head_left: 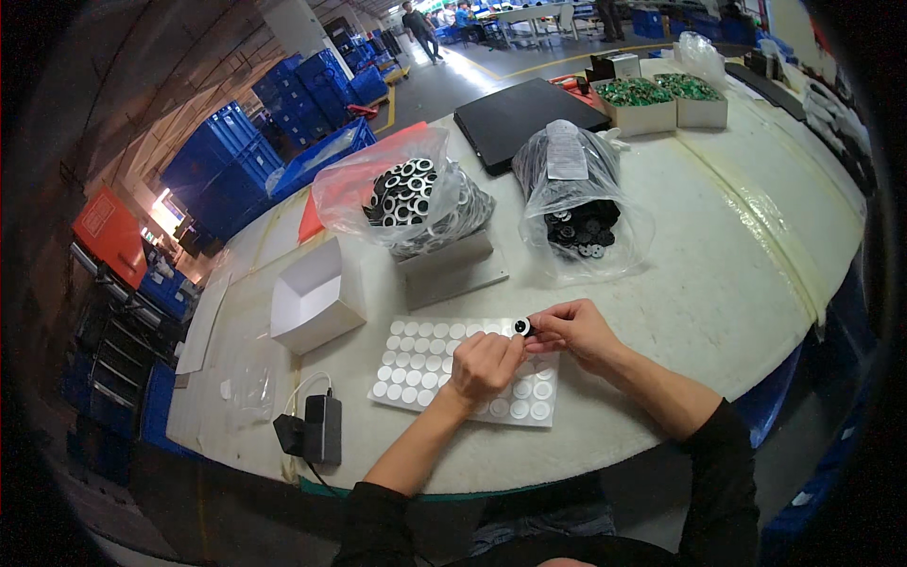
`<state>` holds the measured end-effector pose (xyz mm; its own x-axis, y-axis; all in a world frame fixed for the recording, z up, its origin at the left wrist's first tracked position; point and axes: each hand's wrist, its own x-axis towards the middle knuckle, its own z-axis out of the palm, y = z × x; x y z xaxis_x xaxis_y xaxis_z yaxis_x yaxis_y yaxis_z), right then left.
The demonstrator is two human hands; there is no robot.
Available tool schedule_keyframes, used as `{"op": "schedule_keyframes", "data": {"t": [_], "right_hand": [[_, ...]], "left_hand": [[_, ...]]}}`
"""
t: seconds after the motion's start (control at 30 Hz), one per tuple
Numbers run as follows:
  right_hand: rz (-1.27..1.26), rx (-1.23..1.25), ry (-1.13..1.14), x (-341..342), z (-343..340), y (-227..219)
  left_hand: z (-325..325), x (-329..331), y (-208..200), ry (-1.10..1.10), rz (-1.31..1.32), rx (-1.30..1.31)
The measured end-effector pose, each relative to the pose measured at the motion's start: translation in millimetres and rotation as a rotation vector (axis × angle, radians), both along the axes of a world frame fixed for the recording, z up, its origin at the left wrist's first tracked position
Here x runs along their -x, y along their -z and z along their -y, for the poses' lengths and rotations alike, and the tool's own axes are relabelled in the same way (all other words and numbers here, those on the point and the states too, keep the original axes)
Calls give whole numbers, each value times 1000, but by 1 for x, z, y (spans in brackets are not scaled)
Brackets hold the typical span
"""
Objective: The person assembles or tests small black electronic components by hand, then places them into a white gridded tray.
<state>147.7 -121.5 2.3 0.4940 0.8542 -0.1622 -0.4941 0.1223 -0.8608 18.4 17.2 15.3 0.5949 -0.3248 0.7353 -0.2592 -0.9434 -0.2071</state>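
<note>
A sheet of round white stickers (413,376) lies on the table in front of me, its stickers set in rows. My left hand (484,367) rests over the middle of the sheet with its fingers curled together; what they pinch, if anything, is hidden. Just to its right, above the sheet's far right part, my right hand (578,333) pinches a small round black part (522,327) with a pale ring on its face. The fingertips of both hands are close together there. Some stickers at the sheet's right side show ring outlines.
Beyond the sheet stand a grey metal block (455,272), a plastic bag of silver-and-black rings (406,194) and a bag of black discs (581,229). An open white box (316,298) and a black power adapter (324,430) are at left. Boxes of green parts (638,115) stand far right.
</note>
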Motion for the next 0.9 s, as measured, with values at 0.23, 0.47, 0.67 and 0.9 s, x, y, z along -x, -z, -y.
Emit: {"op": "schedule_keyframes", "data": {"t": [0.23,0.47,0.67,0.9], "right_hand": [[156,-53,-49,4,1,1],[180,-44,-11,7,4,-3],[238,-88,-37,10,5,-11],[506,12,-79,7,8,-12]], "left_hand": [[1,4,1,-6,-5,-117],[16,8,6,-61,-312,1118],[14,15,8,130,-429,1618],[13,19,16,191,-370,1685]]}}
